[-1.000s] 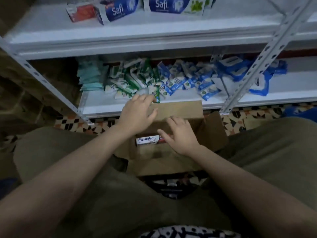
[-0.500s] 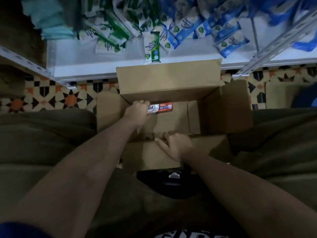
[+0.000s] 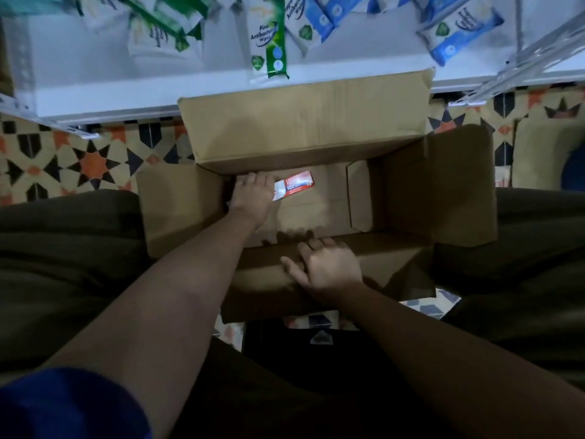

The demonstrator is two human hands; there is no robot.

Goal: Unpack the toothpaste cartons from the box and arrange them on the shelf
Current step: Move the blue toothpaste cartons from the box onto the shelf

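Note:
An open brown cardboard box [image 3: 437,188] stands on the floor between my knees, its flaps spread out. Inside, against the far wall, lies a red and white toothpaste carton [image 3: 296,185]. My left hand [image 3: 251,198] reaches down into the box and closes over the carton's left end. My right hand [image 3: 326,267] lies flat, fingers spread, on the near flap and presses it down. Just beyond the box runs the white bottom shelf [image 3: 95,93].
Green and blue wipes packets [image 3: 269,42] lie heaped on the shelf. A slotted metal upright [image 3: 538,61] crosses at the top right. Patterned floor tiles [image 3: 79,160] show left of the box. My knees in dark trousers flank the box.
My head has tilted down, so the view now looks straight into the box. My left hand went from the far flap down onto the carton. My right hand moved back onto the near flap.

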